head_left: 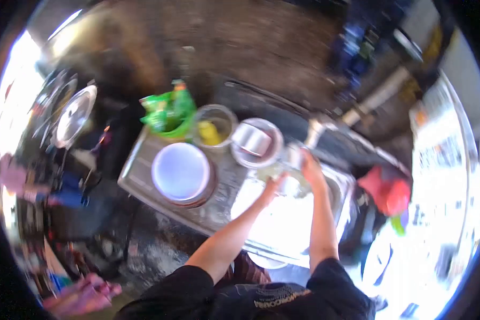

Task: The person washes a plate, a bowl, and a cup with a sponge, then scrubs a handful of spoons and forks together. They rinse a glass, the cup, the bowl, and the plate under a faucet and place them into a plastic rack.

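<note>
Both my arms reach over a sink (pixel 274 224) whose basin is washed out by glare. My left hand (pixel 276 185) is beside a round whitish item (pixel 289 186); its fingers are blurred. Higher and to the right, my right hand (pixel 308 164) is closed around a pale, cup-like item (pixel 294 154) near the tap (pixel 316 130). Left of it, a round tub (pixel 278 146) holds a silvery metal container (pixel 252 140). Glare and blur hide the fine details at my fingers.
On the drainboard (pixel 136 170) are a white bowl (pixel 180 172) on stacked dishes, a clear tub (pixel 232 122) with a yellow item, and a green bag (pixel 165 112). Red bags (pixel 389 192) hang at the right. A pipe (pixel 381 96) runs behind the sink.
</note>
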A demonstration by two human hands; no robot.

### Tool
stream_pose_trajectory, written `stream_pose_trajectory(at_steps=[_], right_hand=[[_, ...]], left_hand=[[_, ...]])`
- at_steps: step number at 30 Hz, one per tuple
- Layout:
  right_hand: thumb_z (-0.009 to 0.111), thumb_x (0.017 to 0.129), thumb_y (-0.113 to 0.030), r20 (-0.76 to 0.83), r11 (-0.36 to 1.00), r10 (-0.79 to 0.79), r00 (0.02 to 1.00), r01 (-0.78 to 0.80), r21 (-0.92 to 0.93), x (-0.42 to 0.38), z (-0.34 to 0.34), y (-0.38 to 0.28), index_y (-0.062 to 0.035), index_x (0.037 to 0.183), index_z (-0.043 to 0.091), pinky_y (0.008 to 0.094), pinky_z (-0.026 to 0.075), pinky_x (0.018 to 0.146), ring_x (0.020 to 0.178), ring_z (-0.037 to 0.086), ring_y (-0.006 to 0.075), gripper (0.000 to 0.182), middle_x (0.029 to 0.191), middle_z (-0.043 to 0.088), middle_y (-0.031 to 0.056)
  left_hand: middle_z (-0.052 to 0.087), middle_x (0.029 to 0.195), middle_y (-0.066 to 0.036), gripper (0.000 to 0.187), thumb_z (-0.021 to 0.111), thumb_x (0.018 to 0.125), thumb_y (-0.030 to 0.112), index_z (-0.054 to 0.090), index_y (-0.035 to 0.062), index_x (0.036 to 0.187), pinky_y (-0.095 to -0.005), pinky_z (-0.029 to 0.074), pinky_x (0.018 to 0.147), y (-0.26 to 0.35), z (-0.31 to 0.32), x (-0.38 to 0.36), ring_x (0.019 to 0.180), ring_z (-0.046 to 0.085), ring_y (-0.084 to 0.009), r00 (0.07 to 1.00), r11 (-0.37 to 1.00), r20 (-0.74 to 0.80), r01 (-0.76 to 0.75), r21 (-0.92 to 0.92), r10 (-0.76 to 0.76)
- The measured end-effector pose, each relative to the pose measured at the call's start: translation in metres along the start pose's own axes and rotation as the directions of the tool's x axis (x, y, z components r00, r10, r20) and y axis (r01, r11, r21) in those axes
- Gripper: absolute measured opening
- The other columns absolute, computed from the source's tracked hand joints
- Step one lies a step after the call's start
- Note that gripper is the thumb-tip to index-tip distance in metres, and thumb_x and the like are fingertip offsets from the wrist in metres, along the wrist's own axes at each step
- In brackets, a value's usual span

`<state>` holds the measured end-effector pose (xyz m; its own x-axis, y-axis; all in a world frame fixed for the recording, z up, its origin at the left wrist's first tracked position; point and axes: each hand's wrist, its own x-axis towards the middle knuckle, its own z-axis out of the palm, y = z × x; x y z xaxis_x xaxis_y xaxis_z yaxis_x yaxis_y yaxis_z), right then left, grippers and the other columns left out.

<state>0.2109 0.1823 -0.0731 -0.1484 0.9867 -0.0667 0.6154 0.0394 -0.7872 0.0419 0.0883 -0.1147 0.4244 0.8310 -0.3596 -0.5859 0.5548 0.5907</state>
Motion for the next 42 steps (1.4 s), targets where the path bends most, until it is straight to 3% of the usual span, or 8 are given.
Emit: stream_pose_trajectory(at_steps=[2,8,16,25,30,32,35,42], right_hand=[[0.058,0.08,-0.016,0.068,0.83,0.102,0.992,-0.123,0.544,-0.021,-0.008,-0.039,-0.0074,0.106,0.059,0.0284,0.042,0.064,0.074,0.054,0.0139,0.027,0.082,0.06,0.0122],[0.065,0.073,-0.014,-0.105,0.853,-0.464,0.879,0.412,-0.321,-0.05,-0.024,-0.054,-0.0072,0.086,0.066,0.0342,0.046,0.063,0.071,0.058,0.0262,0.015,0.074,0.063,0.008],[0.061,0.077,-0.014,-0.157,0.972,-0.131,0.979,0.158,0.174,-0.045,-0.017,-0.033,-0.0024,0.084,0.062,0.0311,0.046,0.07,0.079,0.059,0.018,0.013,0.076,0.063,0.0083],[0.052,0.083,-0.024,0.265,0.057,0.127,0.956,-0.274,0.96,-0.028,-0.005,-0.025,-0.0022,0.097,0.051,0.0296,0.042,0.074,0.088,0.05,0.015,0.026,0.095,0.052,0.0052],[0.068,0.07,-0.018,-0.304,0.984,0.089,0.949,-0.037,0.173,-0.089,-0.053,-0.116,-0.0069,0.106,0.044,0.0364,0.044,0.075,0.087,0.053,0.0254,0.045,0.094,0.051,0.0081],[0.072,0.066,-0.022,-0.323,0.986,-0.149,0.935,0.117,-0.118,-0.111,-0.078,-0.153,-0.0071,0.109,0.04,0.041,0.044,0.075,0.089,0.054,0.035,0.056,0.102,0.051,0.016],[0.069,0.066,-0.017,-0.272,0.79,-0.47,0.84,0.263,-0.554,-0.162,-0.153,-0.293,-0.0085,0.111,0.046,0.0411,0.044,0.075,0.091,0.052,0.0352,0.051,0.097,0.049,0.0164],[0.067,0.076,-0.027,-0.544,0.543,-0.646,0.536,-0.179,-0.821,-0.234,-0.339,-0.391,-0.0052,0.112,0.047,0.0318,0.05,0.062,0.082,0.064,0.0239,0.047,0.102,0.059,0.0183]], left_hand=[[0.056,0.104,-0.007,0.054,0.062,0.078,0.044,0.049,0.006,0.113,-0.0365,0.048,0.079,0.009,0.012,-0.002,0.094,0.057,-0.0179,0.966,0.997,-0.246,0.073,-0.031,-0.078],[0.052,0.106,-0.013,0.09,0.075,0.058,0.053,0.039,-0.0086,0.113,-0.0402,0.044,0.084,0.005,-0.005,0.012,0.097,0.054,-0.0228,0.957,0.997,-0.28,0.08,-0.005,-0.078],[0.05,0.11,-0.015,0.073,0.073,0.066,0.046,0.041,0.0025,0.115,-0.0491,0.045,0.085,0.031,0.022,-0.009,0.099,0.051,-0.0291,0.969,0.968,-0.187,0.118,-0.221,-0.161],[0.045,0.119,-0.015,0.038,0.042,0.083,0.019,0.039,0.0056,0.119,-0.0577,0.042,0.083,0.029,0.012,0.036,0.109,0.047,-0.0309,0.974,0.995,-0.215,0.046,-0.091,-0.065],[0.048,0.117,-0.014,0.034,0.037,0.087,0.019,0.043,0.0039,0.116,-0.0469,0.043,0.089,0.052,0.052,0.064,0.11,0.047,-0.0274,0.989,0.998,-0.143,0.055,0.041,-0.049],[0.06,0.099,-0.011,0.028,0.04,0.087,0.02,0.055,0.006,0.107,-0.0379,0.049,0.078,0.043,0.041,0.097,0.095,0.058,-0.0214,0.942,0.759,0.233,-0.333,0.559,0.242],[0.06,0.097,-0.01,0.027,0.045,0.087,0.023,0.055,0.0082,0.107,-0.0404,0.051,0.071,0.062,0.083,0.1,0.095,0.058,-0.0234,1.0,0.996,0.016,-0.024,0.088,0.023],[0.057,0.102,-0.013,0.031,0.045,0.081,0.009,0.051,0.0076,0.111,-0.039,0.049,0.067,0.055,0.081,0.124,0.089,0.059,-0.0232,0.865,0.78,-0.417,0.049,0.623,0.279]])
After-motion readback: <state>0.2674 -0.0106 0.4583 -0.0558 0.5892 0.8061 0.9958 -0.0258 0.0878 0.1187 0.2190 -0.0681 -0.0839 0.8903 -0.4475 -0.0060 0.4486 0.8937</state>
